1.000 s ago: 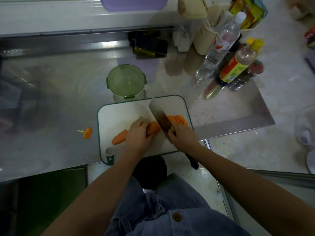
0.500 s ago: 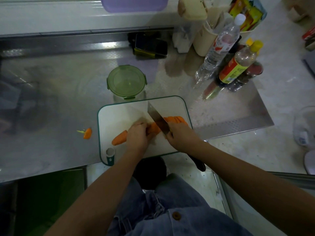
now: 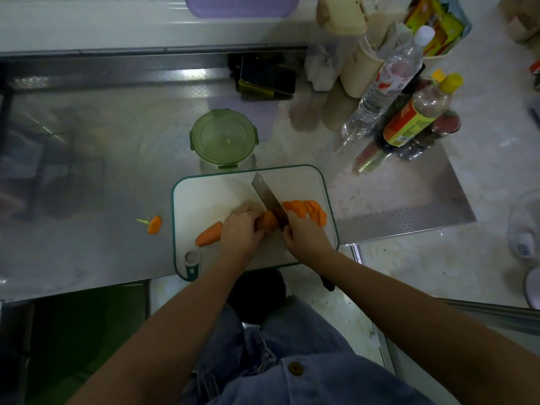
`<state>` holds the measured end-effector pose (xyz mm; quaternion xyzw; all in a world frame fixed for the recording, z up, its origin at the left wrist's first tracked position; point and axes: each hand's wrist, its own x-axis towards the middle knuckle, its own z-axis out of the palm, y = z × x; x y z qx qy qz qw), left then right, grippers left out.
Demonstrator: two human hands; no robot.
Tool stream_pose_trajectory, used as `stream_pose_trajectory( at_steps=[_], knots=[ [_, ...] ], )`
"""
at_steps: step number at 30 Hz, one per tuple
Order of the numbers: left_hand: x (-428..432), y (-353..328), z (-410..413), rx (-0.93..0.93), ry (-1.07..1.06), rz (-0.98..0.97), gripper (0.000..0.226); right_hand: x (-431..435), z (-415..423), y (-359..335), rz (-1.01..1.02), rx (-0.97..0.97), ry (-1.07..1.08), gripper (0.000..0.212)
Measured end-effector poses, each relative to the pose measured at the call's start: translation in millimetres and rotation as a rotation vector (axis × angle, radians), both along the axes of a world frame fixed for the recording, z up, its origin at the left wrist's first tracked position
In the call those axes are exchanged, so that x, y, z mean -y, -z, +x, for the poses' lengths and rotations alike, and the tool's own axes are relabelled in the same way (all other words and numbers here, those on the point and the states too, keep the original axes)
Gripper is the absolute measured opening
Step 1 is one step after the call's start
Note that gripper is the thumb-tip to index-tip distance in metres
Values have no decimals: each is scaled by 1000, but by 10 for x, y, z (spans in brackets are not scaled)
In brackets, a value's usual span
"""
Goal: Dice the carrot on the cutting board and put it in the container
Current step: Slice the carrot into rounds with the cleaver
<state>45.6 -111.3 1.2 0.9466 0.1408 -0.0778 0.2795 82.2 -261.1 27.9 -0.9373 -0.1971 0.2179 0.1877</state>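
An orange carrot point(image 3: 208, 236) lies across the white cutting board point(image 3: 204, 194), its thin end pointing left. My left hand point(image 3: 240, 231) presses down on its middle. My right hand point(image 3: 307, 236) grips the handle of a knife point(image 3: 268, 202), whose blade stands on the carrot's cut end. Several carrot slices point(image 3: 306, 210) lie to the right of the blade. A round container with a green lid point(image 3: 223, 137) stands just behind the board.
A cut carrot top point(image 3: 154, 224) lies on the steel counter left of the board. Bottles point(image 3: 415, 121) and a beige holder point(image 3: 359, 68) crowd the back right, with a black phone point(image 3: 267, 78) behind the container. The counter's front edge runs under my forearms.
The knife blade has shifted left along the carrot, and the row of slices to its right has grown. My left hand stays on the carrot.
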Motion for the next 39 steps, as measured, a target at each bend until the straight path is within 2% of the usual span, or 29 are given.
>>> stream_pose_trajectory(
  at_steps=[4,9,20,26,29,33,39],
  knots=[
    [8,-4,-2,-8,-2,12,39,20,63,-42,36,55,-16,35],
    [0,13,5,-16,-6,-1,33,69,97,-193,24,114,-47,16],
    [-36,-1,15,-25,15,-6,33,58,69,-309,20,64,-105,35],
    [-44,-19,26,-34,26,-29,33,18,23,-258,7,43,-56,22],
    [-51,-10,21,-27,37,-41,33,-33,-9,-214,9,11,-27,25],
    [-40,-3,17,-20,37,-41,36,-90,-24,-85,-6,-33,11,18],
    [-39,-2,26,-18,41,-21,40,-47,-89,14,21,19,24,30]
  ],
)
